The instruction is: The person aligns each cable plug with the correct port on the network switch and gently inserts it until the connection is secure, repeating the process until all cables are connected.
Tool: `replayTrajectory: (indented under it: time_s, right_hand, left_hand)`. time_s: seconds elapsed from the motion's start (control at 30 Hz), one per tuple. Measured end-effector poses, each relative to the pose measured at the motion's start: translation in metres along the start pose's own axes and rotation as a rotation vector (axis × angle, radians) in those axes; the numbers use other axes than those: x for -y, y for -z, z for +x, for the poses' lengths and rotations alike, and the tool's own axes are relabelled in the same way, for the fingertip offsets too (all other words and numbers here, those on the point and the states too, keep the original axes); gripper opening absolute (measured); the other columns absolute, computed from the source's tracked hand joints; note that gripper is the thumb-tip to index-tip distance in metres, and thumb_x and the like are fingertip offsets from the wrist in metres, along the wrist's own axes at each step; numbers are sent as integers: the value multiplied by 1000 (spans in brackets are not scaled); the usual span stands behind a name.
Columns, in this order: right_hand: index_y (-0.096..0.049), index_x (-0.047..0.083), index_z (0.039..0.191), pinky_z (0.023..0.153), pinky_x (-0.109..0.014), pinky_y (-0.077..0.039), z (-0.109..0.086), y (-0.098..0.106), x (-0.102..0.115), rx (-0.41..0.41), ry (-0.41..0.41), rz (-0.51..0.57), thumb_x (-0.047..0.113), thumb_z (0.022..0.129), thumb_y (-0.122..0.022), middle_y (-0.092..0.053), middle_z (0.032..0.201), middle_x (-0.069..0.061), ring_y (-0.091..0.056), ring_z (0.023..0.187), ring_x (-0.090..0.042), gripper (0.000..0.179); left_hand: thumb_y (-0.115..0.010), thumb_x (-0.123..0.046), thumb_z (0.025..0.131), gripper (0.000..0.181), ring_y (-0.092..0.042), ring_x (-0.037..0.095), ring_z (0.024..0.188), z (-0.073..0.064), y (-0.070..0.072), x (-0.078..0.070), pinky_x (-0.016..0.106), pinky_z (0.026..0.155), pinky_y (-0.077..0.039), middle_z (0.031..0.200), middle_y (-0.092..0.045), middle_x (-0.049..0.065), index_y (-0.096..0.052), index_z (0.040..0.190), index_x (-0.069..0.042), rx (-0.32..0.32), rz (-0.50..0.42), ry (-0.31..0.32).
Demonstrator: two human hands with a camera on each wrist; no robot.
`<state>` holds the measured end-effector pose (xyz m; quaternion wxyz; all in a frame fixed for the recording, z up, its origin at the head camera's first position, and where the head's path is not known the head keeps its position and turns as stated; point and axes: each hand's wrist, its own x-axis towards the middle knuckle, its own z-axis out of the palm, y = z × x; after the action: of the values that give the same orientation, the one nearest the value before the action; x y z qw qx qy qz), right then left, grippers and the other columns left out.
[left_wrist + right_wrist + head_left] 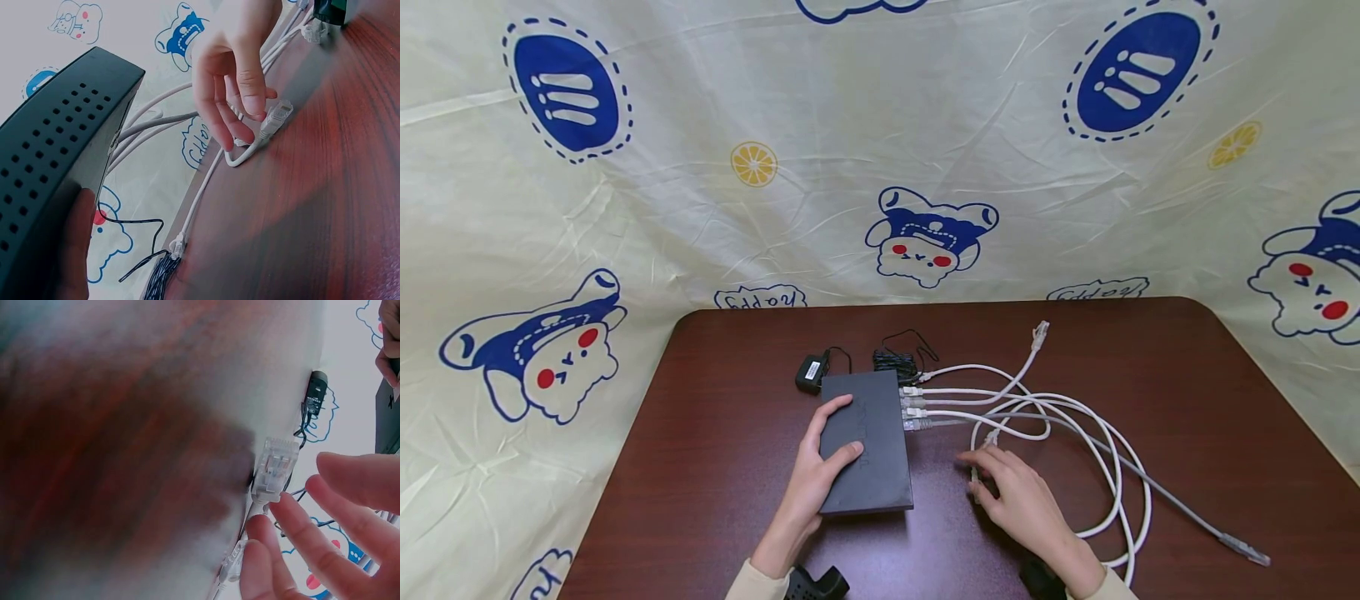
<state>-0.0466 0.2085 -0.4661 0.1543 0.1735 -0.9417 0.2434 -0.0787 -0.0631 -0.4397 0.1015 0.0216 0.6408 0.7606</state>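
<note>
The black box (880, 475) points lengthwise forward, cabled side (906, 454) right.

Around the one dark box (867, 454), you have two hands: the left hand (812, 471) on it, the right hand (1021, 497) to its right. Four plugs (914, 413) enter its right side; at least four loose plugs (1243, 547) are farther right. By its far end are one power adapter (810, 374) and one bundle of black cord (895, 364). Beneath it, one table (722, 475).
</note>
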Motion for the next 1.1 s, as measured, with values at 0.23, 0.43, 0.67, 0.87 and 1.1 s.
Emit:
replayTrajectory:
  time_s: [0.23,0.43,0.67,0.87,1.1]
  right_hand:
    - [-70,14,102,59,-26,-43,0,-2,-1,52,-11,11,2,70,-81,-59,89,7,-51,73,-5,36]
    - [-70,13,97,61,-25,-43,2,-3,-1,96,21,24,2,70,-79,-60,87,7,-49,72,-5,30]
    - [-70,14,89,57,-23,-39,3,-5,-1,73,52,54,0,69,-80,-56,81,10,-45,67,-3,26]
    - [-69,16,83,55,-21,-38,3,-6,0,13,79,70,0,66,-81,-54,80,12,-43,66,-2,26]
    - [-67,18,80,58,-19,-37,5,-6,2,-41,157,61,9,67,-82,-52,83,11,-41,70,-2,22]
  left_hand:
    - [-65,-10,89,57,-52,28,101,-1,0,0,37,72,-49,143,-30,13,-45,140,-24,6,-11,5]
    - [-65,-10,89,57,-51,27,103,-1,0,1,37,73,-49,143,-31,13,-46,140,-24,-1,-3,2]
    - [-65,-10,89,56,-46,28,110,-1,0,2,37,75,-48,143,-32,12,-46,140,-24,-5,-1,-3]
    - [-65,-10,89,56,-49,27,106,-1,-1,2,37,72,-49,143,-32,13,-46,140,-24,-7,-10,4]
    - [-65,-10,88,56,-48,28,108,-1,-1,2,37,75,-48,143,-32,12,-46,139,-24,-11,-2,-2]
